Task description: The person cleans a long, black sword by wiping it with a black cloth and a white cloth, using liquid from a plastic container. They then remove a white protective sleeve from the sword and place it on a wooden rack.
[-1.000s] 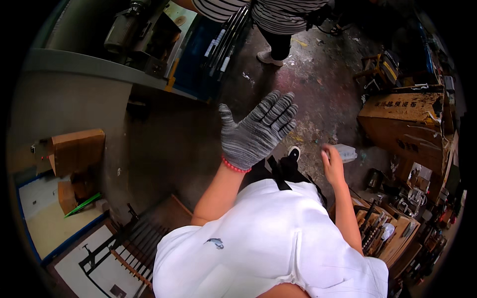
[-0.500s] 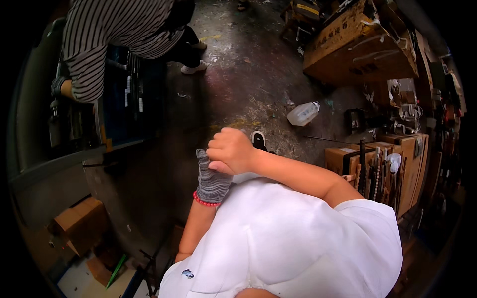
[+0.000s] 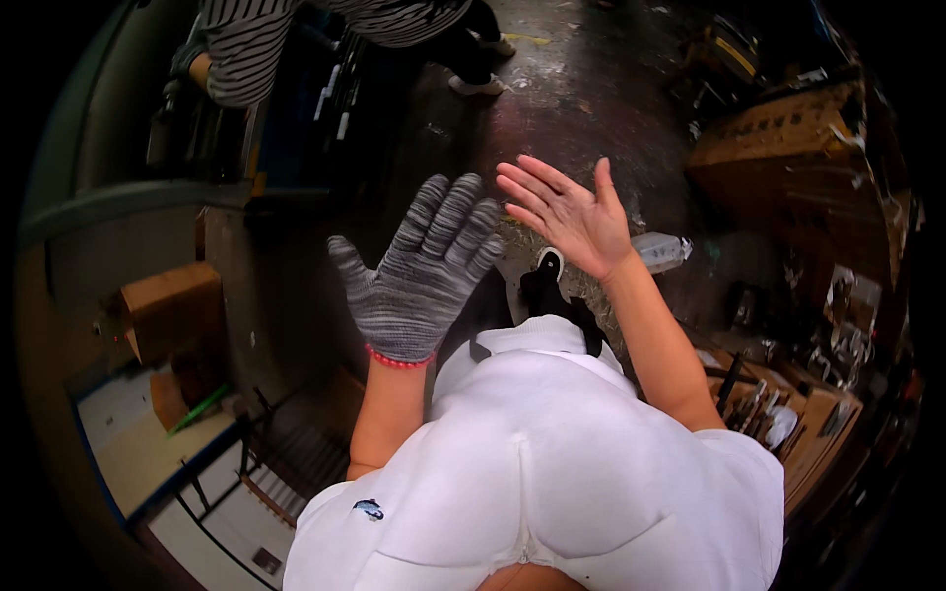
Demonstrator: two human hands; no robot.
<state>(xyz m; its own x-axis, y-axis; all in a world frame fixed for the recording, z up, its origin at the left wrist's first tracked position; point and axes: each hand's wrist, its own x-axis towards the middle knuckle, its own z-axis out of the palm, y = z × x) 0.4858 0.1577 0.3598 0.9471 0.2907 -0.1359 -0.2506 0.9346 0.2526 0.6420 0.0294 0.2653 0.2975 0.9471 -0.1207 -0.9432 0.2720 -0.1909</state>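
Note:
My left hand [image 3: 422,281] wears a grey striped knit glove [image 3: 409,305] and shows its back, the fingers stretched out and spread. A red bead bracelet [image 3: 398,361] circles that wrist at the glove's cuff. Bare and palm up, my right hand [image 3: 576,217] is held beside it with the fingers straight and the thumb apart. A small gap separates the two hands, and neither holds anything. Both are raised in front of my white shirt [image 3: 591,443], above the dark floor.
At the upper left a person in a striped top [image 3: 246,49] leans over dark equipment. A large cardboard box [image 3: 788,143] stands at the right, near a translucent plastic container [image 3: 662,252] on the floor. Another cardboard box [image 3: 175,310] and a pale table [image 3: 133,448] are at the left.
My right hand has let go of the gloved left hand and moved right, turning palm up. The left hand's fingers have spread open. The view has shifted, so the surroundings sit differently.

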